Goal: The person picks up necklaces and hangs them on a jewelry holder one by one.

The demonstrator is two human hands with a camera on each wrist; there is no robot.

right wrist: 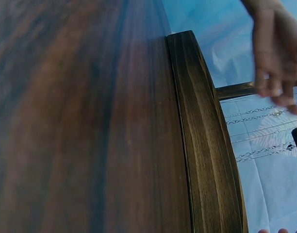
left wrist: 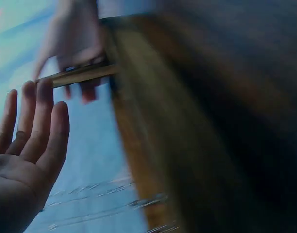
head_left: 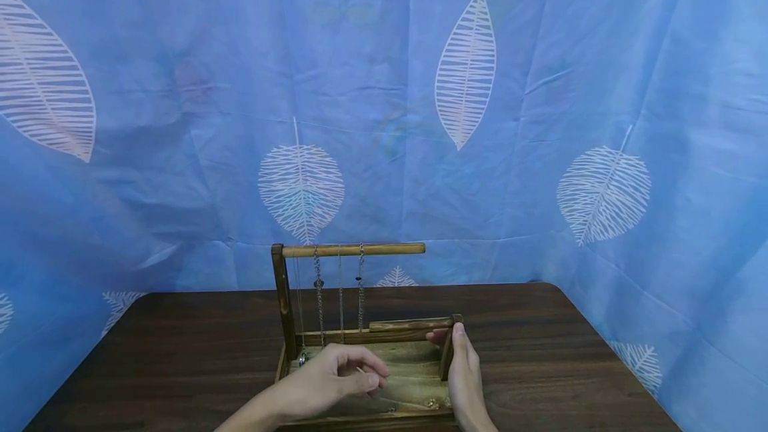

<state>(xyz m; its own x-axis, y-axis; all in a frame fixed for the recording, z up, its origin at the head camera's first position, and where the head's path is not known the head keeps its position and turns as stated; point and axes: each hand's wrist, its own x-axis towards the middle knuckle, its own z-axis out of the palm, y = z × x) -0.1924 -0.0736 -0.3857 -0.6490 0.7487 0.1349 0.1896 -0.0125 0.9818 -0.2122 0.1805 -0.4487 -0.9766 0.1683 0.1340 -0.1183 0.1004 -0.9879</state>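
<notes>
A brown wooden jewelry stand point(head_left: 285, 305) rests on the table. From its tall upper bar point(head_left: 384, 249) hang several thin chain necklaces point(head_left: 319, 299). A shorter bar point(head_left: 408, 325) ends at a low post on the right. My right hand point(head_left: 467, 382) holds that post, thumb near its top and fingertips showing behind it. Over the stand's tray point(head_left: 414, 359) hovers my left hand point(head_left: 330, 382), fingers loosely bent and nothing held. In the left wrist view the left hand's fingers point(left wrist: 41, 121) are spread near the short bar point(left wrist: 85, 75).
Small gold-coloured pieces point(head_left: 431, 403) lie near the tray's front right. A silver ring-like piece point(head_left: 303, 357) is at its left. The dark wood table point(head_left: 540, 345) extends to both sides, backed by a blue leaf-print cloth point(head_left: 372, 85).
</notes>
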